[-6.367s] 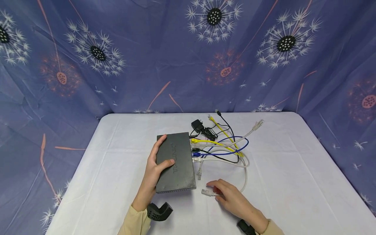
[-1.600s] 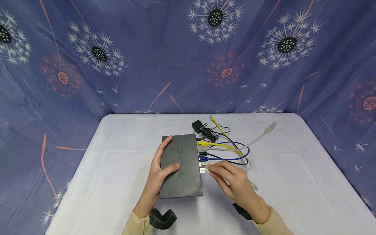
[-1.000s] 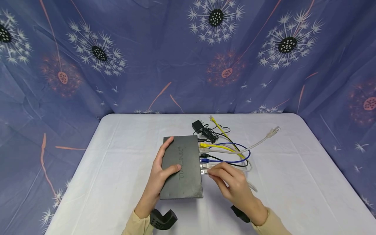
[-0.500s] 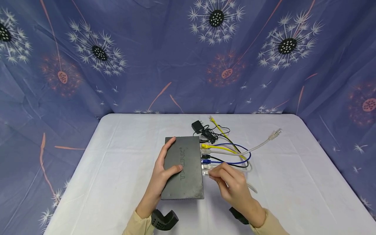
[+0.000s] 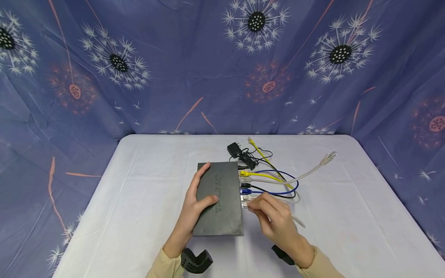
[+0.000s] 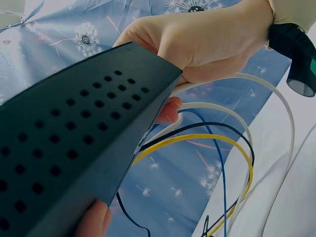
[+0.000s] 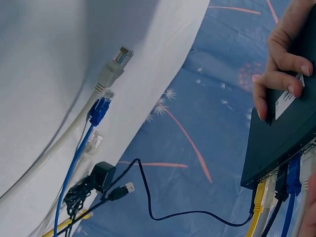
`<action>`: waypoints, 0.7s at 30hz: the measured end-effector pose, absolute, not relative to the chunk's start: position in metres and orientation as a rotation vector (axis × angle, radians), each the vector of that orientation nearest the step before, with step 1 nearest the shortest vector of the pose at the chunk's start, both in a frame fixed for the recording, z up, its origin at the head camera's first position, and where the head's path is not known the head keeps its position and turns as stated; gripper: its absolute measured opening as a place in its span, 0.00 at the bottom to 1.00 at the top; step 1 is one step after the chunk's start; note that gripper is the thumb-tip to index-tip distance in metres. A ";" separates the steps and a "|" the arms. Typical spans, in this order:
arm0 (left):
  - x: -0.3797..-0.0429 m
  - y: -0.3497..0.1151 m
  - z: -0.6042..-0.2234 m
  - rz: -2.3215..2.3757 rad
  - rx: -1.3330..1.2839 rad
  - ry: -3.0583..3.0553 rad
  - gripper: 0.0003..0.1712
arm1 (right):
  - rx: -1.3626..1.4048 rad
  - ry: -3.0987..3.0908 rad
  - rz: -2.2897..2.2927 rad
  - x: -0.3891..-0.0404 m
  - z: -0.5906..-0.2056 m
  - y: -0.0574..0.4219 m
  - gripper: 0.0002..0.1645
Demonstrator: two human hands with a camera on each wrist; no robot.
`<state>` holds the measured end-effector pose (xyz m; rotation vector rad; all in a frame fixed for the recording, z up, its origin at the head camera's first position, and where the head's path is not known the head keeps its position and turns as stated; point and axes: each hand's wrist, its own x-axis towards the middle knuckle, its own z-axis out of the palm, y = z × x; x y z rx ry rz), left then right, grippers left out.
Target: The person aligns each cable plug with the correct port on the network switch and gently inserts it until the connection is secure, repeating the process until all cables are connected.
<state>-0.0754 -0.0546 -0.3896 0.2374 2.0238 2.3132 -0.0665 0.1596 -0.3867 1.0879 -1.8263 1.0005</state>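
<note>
My left hand [image 5: 192,206] grips a flat black TP-LINK network switch [image 5: 227,220] above the table, thumb across its top. The fingers [image 7: 281,84] underneath show in the right wrist view. Thumb and forefinger of my right hand [image 5: 276,218] pinch a clear network cable plug [image 5: 245,205] right at the port side, the lowest in the row. Above it sit another clear plug [image 5: 245,197], a blue plug [image 5: 245,191], a black plug [image 5: 245,185], a grey plug [image 5: 245,179] and a yellow plug [image 5: 245,173]. My right fingers partly hide the pinched plug.
A black power adapter [image 5: 234,150] with bundled cord lies behind the switch. Cables loop over the white table [image 5: 347,216]. Loose ends include a grey plug [image 5: 328,158], a yellow plug [image 5: 251,141] and a blue plug [image 7: 100,109]. A patterned curtain [image 5: 187,69] hangs behind.
Earlier my right hand was at a loose grey cable plug on the table; now it pinches a plug at the switch's side. The switch has drifted slightly right and nearer.
</note>
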 end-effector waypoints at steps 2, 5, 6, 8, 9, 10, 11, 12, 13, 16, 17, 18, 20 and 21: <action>-0.075 -0.054 -0.389 2.317 0.229 2.017 0.46 | 1.094 -1.824 1.004 -0.067 -0.387 0.161 0.14; -0.075 -0.054 -0.389 2.324 0.203 2.006 0.46 | 1.105 -1.829 1.010 -0.067 -0.387 0.162 0.13; -0.075 -0.054 -0.389 2.326 0.196 2.003 0.46 | 1.108 -1.834 1.013 -0.067 -0.387 0.163 0.13; -0.075 -0.054 -0.389 2.334 0.187 1.993 0.46 | 1.112 -1.847 1.020 -0.067 -0.387 0.164 0.13; -0.076 -0.054 -0.389 2.337 0.183 1.989 0.47 | 1.114 -1.855 1.025 -0.066 -0.387 0.164 0.13; -0.076 -0.054 -0.389 2.340 0.183 1.986 0.47 | 1.114 -1.862 1.029 -0.066 -0.387 0.165 0.13; -0.076 -0.054 -0.388 2.344 0.183 1.980 0.47 | 1.113 -1.871 1.033 -0.066 -0.388 0.166 0.12; -0.076 -0.054 -0.389 2.349 0.184 1.973 0.47 | 1.110 -1.880 1.037 -0.065 -0.388 0.167 0.12; -0.076 -0.054 -0.389 2.355 0.189 1.963 0.47 | 1.108 -1.888 1.039 -0.065 -0.388 0.167 0.12; -0.076 -0.053 -0.389 2.364 0.200 1.945 0.47 | 1.097 -1.911 1.042 -0.064 -0.389 0.169 0.12; -0.076 -0.053 -0.389 2.367 0.203 1.940 0.47 | 1.092 -1.922 1.041 -0.063 -0.389 0.170 0.12; -0.076 -0.053 -0.389 2.370 0.207 1.936 0.47 | 1.087 -1.931 1.040 -0.063 -0.390 0.170 0.13; -0.076 -0.053 -0.389 2.379 0.212 1.923 0.47 | 1.074 -1.952 1.037 -0.062 -0.391 0.171 0.13; -0.077 -0.053 -0.389 2.383 0.214 1.918 0.47 | 1.067 -1.961 1.036 -0.062 -0.392 0.172 0.13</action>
